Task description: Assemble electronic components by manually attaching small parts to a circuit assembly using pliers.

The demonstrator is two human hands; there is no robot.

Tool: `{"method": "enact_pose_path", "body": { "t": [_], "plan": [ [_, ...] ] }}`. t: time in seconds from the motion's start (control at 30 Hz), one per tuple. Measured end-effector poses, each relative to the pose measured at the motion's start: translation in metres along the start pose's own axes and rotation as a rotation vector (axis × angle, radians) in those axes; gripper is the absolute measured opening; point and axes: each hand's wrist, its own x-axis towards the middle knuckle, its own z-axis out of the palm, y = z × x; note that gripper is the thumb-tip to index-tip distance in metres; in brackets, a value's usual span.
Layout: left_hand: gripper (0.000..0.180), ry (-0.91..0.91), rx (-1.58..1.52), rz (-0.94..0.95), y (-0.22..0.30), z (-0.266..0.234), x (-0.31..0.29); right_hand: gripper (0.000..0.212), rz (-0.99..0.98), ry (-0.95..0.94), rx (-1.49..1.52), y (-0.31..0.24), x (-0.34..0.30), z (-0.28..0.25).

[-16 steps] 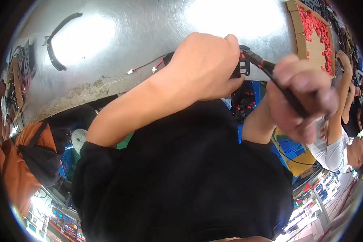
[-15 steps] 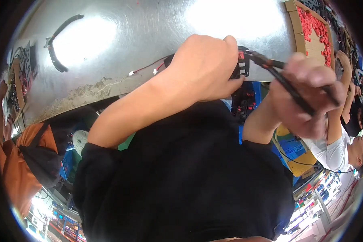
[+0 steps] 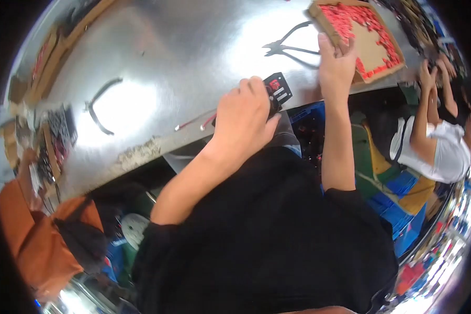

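My left hand (image 3: 243, 112) is closed around a black rectangular module (image 3: 279, 89) at the table's near edge. A red part and pale slots show on the module's uncovered end; the hand hides the rest. Thin wires with small white connectors (image 3: 203, 127) stick out on the other side of that hand. My right hand (image 3: 337, 65) reaches over the near-left wall of a cardboard tray (image 3: 372, 77), its thumb apart from its fingers. Fingertips are beside many small red pieces (image 3: 337, 20) in the tray. Black-handled cutting pliers (image 3: 280, 48) lie with handles spread, left of my right hand.
A second pair of dark pliers (image 3: 95, 107) rests on the metal table (image 3: 183, 57) at the left. Cardboard boxes and loose parts line the far left. A person in orange (image 3: 42, 235) sits left; another in white (image 3: 429, 149) works at the right.
My right hand has let go of the pliers, which now lie on the table, and has moved forward to the tray of red pieces. My left hand still holds the module. The view has shifted.
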Motion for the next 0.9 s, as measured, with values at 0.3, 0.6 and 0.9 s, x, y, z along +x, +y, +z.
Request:
{"method": "enact_pose_path", "body": {
  "t": [0.3,0.6,0.9],
  "plan": [
    [0.077,-0.160,-0.939,-0.178,0.086,-0.006,0.009,0.053,0.244,-0.328,0.664,-0.022,-0.101,-0.094],
    [0.054,0.050,-0.466,0.418,0.096,0.044,-0.004,0.038,0.548,-0.055,-0.347,0.082,-0.119,-0.244],
    [0.023,0.404,-0.324,0.012,0.002,0.040,-0.009,0.019,-0.319,0.019,-0.576,0.018,0.056,-0.158]
  ]
}}
